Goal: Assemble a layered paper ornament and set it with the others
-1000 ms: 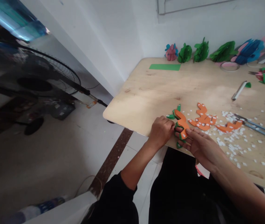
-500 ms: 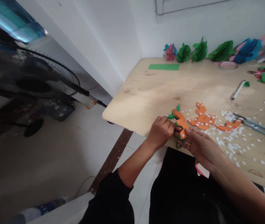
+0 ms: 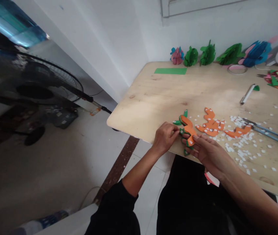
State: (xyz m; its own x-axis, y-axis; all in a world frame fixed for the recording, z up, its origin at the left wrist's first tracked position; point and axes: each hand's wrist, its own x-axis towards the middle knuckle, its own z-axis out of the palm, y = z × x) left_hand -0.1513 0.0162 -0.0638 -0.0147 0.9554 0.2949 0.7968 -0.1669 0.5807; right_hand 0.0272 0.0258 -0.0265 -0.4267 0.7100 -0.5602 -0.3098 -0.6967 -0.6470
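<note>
My right hand [image 3: 208, 150] grips the lower end of an orange and green layered paper cutout [image 3: 188, 125] at the table's front edge. Small white squares dot its tips. At the cutout's left side is my left hand [image 3: 166, 136], thumb and forefinger pinched near a green tip; whatever is between them is too small to make out. Just right of the cutout lie an orange paper piece [image 3: 211, 124] and a curved orange strip [image 3: 238, 131], both bearing white squares. Many loose white squares [image 3: 245, 153] are scattered beside them.
Blue-handled scissors [image 3: 270, 133] and a white pen [image 3: 247, 94] lie to the right. Folded green paper figures [image 3: 208, 54], a blue one [image 3: 256, 54] and a pink one [image 3: 177, 56] stand along the wall. A green strip [image 3: 170, 71] lies near the back edge.
My left hand has drawn slightly left and away from the cutout, uncovering a green tip with a white square. My right hand keeps its hold on the cutout.
</note>
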